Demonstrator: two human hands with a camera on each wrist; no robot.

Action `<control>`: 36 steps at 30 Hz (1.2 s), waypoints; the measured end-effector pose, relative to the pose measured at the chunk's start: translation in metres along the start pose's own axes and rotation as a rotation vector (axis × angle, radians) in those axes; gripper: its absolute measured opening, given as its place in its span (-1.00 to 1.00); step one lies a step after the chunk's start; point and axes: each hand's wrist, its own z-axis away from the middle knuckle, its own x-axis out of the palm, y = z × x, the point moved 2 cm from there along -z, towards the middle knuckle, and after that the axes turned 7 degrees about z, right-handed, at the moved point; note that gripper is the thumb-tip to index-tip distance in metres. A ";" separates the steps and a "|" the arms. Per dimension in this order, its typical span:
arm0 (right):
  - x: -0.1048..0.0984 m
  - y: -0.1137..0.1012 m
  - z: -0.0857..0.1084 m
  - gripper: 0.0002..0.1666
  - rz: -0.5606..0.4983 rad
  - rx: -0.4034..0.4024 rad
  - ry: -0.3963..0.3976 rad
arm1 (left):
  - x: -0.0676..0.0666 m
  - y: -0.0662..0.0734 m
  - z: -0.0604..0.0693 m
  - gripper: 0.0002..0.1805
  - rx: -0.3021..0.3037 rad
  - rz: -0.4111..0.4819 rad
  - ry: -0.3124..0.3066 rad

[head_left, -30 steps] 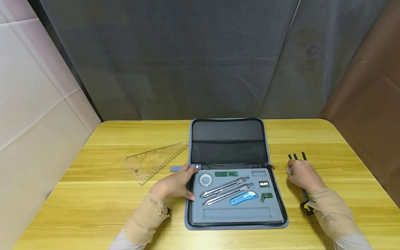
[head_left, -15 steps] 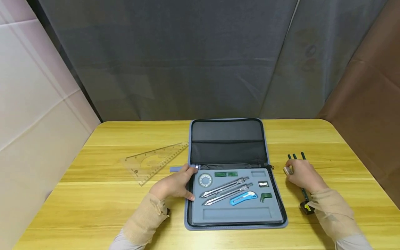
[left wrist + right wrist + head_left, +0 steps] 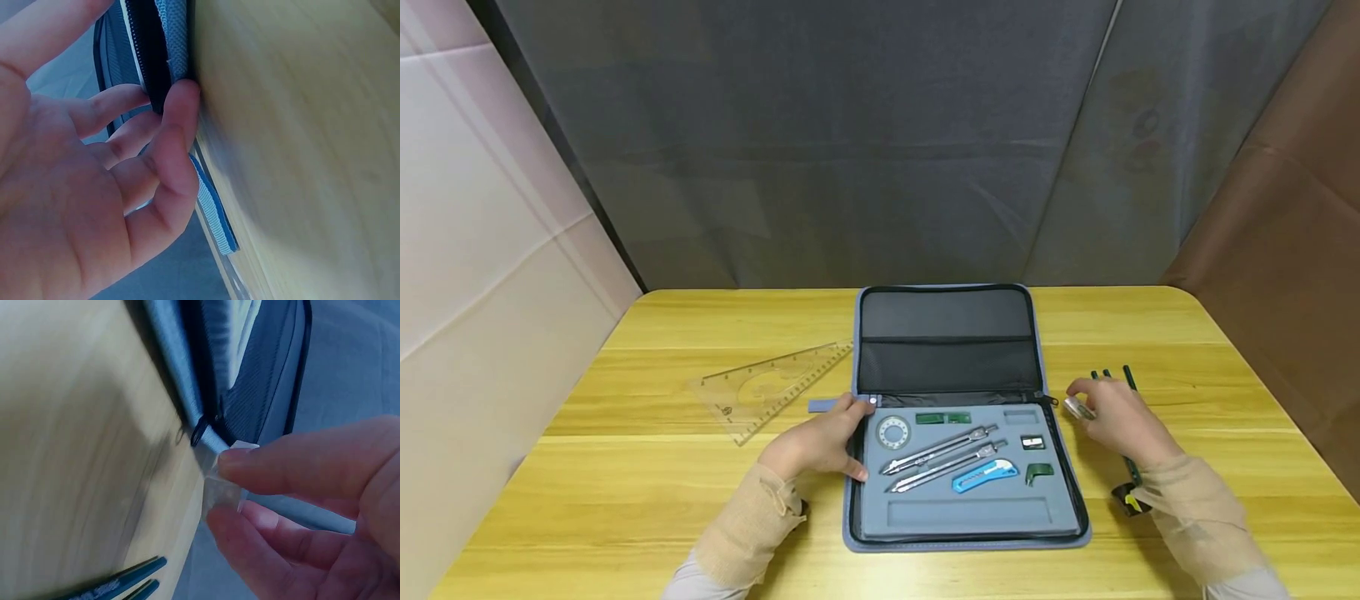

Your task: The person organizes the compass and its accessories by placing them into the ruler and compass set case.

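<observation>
A blue zippered case lies unfolded on the table, a grey tray in its near half. My left hand holds the case's left edge, its curled fingers against the zipper border in the left wrist view. Between thumb and fingertips my right hand pinches a small whitish eraser, just right of the case near the zipper pull. Set in the tray are two metal compasses, a blue utility knife, a sharpener and a round white dial-like piece.
Left of the case lies a clear set square. Several dark green pencils lie partly under the right hand, with a small black-and-yellow item by that wrist. A grey curtain hangs behind the table.
My right hand has lifted the eraser away from beside the pencils and moved left toward the case. The left hand has stayed at the case's edge.
</observation>
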 end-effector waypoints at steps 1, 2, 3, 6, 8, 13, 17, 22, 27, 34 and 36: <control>-0.001 -0.002 0.000 -0.65 0.002 -0.013 0.008 | 0.000 0.000 0.000 -0.09 -0.004 0.000 -0.001; -0.001 -0.004 0.000 -0.65 0.002 -0.028 0.016 | 0.000 0.000 0.000 -0.09 -0.007 0.002 -0.002; -0.002 -0.006 0.000 -0.65 0.005 -0.044 0.025 | 0.000 0.000 -0.001 -0.09 -0.010 0.001 -0.003; -0.002 -0.012 0.000 -0.67 0.004 -0.080 0.041 | 0.000 -0.001 0.000 -0.09 -0.023 0.003 -0.006; -0.002 -0.015 0.000 -0.68 -0.001 -0.095 0.038 | 0.000 -0.001 0.000 -0.09 -0.022 0.004 -0.006; -0.001 -0.020 -0.002 -0.74 0.009 -0.119 0.028 | 0.000 0.000 0.000 -0.10 -0.008 0.006 -0.003; -0.001 -0.022 -0.003 -0.74 0.002 -0.124 0.025 | 0.000 0.001 0.001 -0.10 -0.006 0.013 -0.005; 0.001 -0.026 -0.005 -0.71 -0.007 -0.149 0.041 | -0.001 0.000 0.001 -0.10 -0.014 0.010 -0.004; 0.002 -0.029 -0.007 -0.69 -0.014 -0.198 0.065 | -0.001 0.000 0.001 -0.09 -0.018 0.004 -0.001; 0.003 -0.034 -0.009 -0.66 -0.036 -0.205 0.033 | -0.001 -0.001 0.001 -0.08 -0.020 0.013 -0.007; 0.004 -0.035 -0.009 -0.66 -0.042 -0.200 0.024 | 0.000 -0.001 0.001 -0.08 -0.017 0.014 -0.006</control>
